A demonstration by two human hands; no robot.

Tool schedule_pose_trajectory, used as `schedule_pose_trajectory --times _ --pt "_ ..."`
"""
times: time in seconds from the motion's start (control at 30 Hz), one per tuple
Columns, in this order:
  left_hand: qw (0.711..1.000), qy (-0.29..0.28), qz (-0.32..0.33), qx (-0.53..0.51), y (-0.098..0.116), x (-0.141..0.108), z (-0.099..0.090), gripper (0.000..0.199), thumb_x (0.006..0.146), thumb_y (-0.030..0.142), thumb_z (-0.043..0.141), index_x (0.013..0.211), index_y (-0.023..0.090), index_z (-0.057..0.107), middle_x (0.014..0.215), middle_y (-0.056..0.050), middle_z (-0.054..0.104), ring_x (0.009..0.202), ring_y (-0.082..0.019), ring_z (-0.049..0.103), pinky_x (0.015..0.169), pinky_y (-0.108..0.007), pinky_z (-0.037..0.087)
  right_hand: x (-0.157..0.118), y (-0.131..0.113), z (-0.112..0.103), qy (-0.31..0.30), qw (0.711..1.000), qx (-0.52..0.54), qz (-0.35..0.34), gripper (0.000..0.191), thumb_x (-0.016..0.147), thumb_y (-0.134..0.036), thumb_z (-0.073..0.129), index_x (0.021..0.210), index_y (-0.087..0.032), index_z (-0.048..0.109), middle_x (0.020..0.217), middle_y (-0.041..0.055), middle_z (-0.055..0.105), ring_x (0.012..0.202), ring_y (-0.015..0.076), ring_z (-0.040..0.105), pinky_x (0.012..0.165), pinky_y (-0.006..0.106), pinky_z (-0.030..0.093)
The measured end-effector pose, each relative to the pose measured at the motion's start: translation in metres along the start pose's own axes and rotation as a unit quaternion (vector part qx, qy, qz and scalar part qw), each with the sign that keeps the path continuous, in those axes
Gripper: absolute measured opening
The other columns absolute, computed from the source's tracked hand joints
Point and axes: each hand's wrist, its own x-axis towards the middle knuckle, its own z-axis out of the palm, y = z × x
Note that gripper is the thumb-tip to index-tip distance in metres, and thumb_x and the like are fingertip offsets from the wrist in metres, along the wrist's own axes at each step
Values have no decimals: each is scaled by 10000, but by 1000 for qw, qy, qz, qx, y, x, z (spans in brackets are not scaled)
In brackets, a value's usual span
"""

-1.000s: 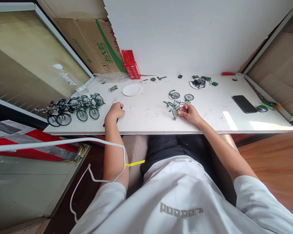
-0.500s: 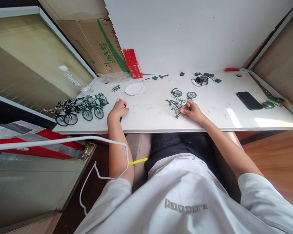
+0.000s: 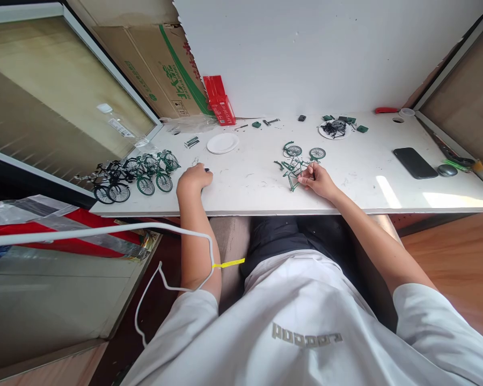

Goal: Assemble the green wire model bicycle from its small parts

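Observation:
My left hand (image 3: 194, 179) rests on the white table to the left, fingers curled round a slim dark thing of which only bits show. My right hand (image 3: 317, 181) is closed, with its fingertips at the green model bicycle frame parts (image 3: 290, 172) lying flat. Something small and black shows between its thumb and fingers; its kind is hidden. Just beyond lie two small spoked wheels, one dark wheel (image 3: 293, 151) by a green mudguard and another wheel (image 3: 317, 153) to its right. Several assembled miniature bicycles (image 3: 145, 174), black and green, stand together left of my left hand.
A white plate (image 3: 222, 143) lies near the middle. Behind, a second plate (image 3: 326, 134) holds black parts, with green pieces around it. A red box (image 3: 220, 102) stands at the back. A phone (image 3: 415, 163) lies right. A white cable (image 3: 104, 231) crosses in front.
My left hand has turned slightly, so less of the slim dark thing shows. My right hand stays at the green frame parts. The whole view has shifted a little.

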Motion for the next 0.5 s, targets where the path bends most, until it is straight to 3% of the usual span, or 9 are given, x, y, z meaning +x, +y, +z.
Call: schedule_pose_trajectory --times 0.07,0.13,0.27,0.37,0.5 --pt "996 -37 47 -60 29 -5 10 662 907 341 681 1538 143 660 1481 -203 774 1396 -408 719 1229 -503 525 0 1 0 1 1000 -3 1 794 680 -665 1009 922 -308 343 935 15 693 888 242 651 662 402 580" --pt "977 -88 123 -150 57 -12 22 669 947 354 654 1601 215 637 1482 -129 789 1352 -323 747 1213 -428 543 1 2 -1 2 1000 -5 3 803 677 -672 1010 923 -309 338 938 13 691 880 236 646 659 398 582" --pt "941 -109 219 -235 99 -26 41 568 927 360 704 1468 192 741 1353 -142 836 1250 -294 768 1161 -409 556 1 1 -1 4 1000 -12 2 801 686 -674 1009 926 -308 338 945 14 698 873 227 642 651 389 591" --pt "908 -176 235 -300 115 -36 45 548 919 425 765 1413 186 764 1272 -155 851 1131 -272 797 1042 -387 595 1 1 0 9 1000 -9 -1 790 694 -662 1005 921 -305 338 947 13 696 865 218 645 638 375 594" --pt "867 -283 237 -336 130 -49 46 623 926 568 805 1429 205 753 1328 -160 843 1047 -262 801 942 -392 601 0 0 1 19 1000 -6 -11 765 708 -623 1003 905 -301 338 965 21 694 902 226 663 617 361 606"
